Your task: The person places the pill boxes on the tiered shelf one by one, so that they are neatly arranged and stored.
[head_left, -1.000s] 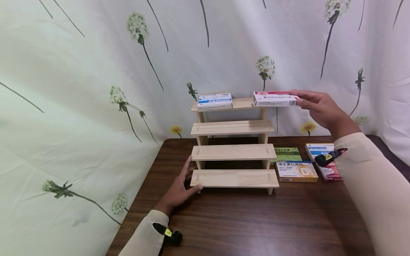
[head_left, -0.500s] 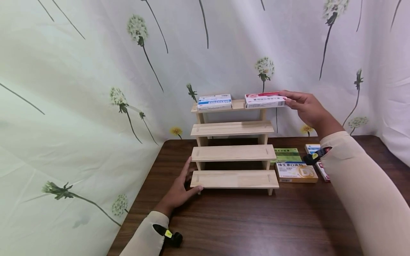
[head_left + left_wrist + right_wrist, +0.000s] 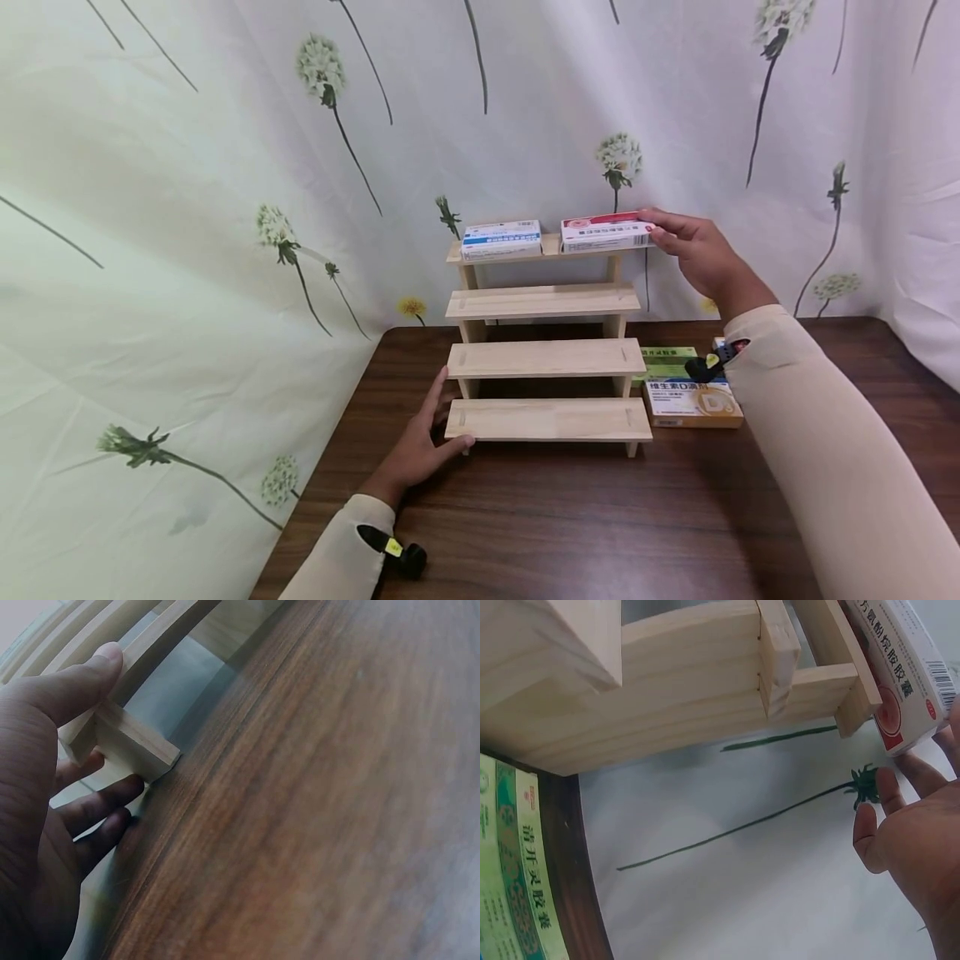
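A four-step wooden display shelf [image 3: 547, 358] stands on the table. My left hand [image 3: 415, 450] holds its lower left end, thumb at the front edge of the bottom step and fingers along the side; in the left wrist view the hand [image 3: 45, 795] has the plank's corner between thumb and fingers. My right hand [image 3: 693, 250] pinches the right end of a red-and-white medicine box [image 3: 603, 236] at the right part of the top step. In the right wrist view this box [image 3: 904, 667] lies along the top plank. A blue-and-white medicine box [image 3: 501, 241] sits left of it on that step.
Right of the shelf lie a green medicine box [image 3: 667, 362] and a white-and-orange vitamin D box [image 3: 693, 403]. Another box [image 3: 718, 342] is mostly hidden behind my right sleeve. A dandelion-print curtain [image 3: 315, 167] hangs behind the brown table [image 3: 555, 517] and along its left.
My right hand has moved left with the red-and-white box, bringing it over the top step towards the blue-and-white box. The left hand has stayed in place.
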### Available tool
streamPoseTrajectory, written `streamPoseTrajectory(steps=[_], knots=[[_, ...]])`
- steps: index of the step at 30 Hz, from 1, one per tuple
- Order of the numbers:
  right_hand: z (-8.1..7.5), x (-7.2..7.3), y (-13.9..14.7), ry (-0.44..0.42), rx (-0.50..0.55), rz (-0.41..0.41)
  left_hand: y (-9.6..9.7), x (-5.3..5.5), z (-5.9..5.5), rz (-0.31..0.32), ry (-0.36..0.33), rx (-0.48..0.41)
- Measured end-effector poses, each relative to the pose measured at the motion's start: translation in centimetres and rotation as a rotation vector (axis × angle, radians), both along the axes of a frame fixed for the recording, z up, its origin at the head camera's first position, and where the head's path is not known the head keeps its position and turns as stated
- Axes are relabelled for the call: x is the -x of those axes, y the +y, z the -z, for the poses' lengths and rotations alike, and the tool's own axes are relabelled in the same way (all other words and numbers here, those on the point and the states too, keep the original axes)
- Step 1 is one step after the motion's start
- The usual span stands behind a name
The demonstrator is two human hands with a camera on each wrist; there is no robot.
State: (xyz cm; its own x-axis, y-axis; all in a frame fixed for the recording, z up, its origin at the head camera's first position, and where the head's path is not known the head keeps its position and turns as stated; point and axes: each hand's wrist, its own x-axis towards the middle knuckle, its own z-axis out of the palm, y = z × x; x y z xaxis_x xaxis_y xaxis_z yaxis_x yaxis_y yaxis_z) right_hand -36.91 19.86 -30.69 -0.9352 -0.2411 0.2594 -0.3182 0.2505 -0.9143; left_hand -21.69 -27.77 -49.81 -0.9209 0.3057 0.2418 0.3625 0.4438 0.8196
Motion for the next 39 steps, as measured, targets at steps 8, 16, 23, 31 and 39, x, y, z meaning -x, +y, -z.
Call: streamPoseTrajectory(steps=[8, 16, 23, 31, 39], knots=[[0.5, 0.6, -1.0, -0.014, 0.030, -0.012, 0.0, 0.1, 0.0, 0.002, 0.010, 0.010], [0.6, 0.5, -2.0, -0.022, 0.067, -0.023, 0.1, 0.2, -0.1, 0.004, 0.013, 0.005], [0.6, 0.7, -2.6, -0.022, 0.048, -0.015, 0.0, 0.1, 0.0, 0.001, 0.011, 0.010], [1.0, 0.8, -2.9, -0.012, 0.020, -0.034, 0.0, 0.0, 0.1, -0.003, 0.012, 0.009], [1.2, 0.8, -2.8, -0.006, 0.014, -0.048, 0.1, -0.1, -0.1, 0.003, 0.008, 0.004]])
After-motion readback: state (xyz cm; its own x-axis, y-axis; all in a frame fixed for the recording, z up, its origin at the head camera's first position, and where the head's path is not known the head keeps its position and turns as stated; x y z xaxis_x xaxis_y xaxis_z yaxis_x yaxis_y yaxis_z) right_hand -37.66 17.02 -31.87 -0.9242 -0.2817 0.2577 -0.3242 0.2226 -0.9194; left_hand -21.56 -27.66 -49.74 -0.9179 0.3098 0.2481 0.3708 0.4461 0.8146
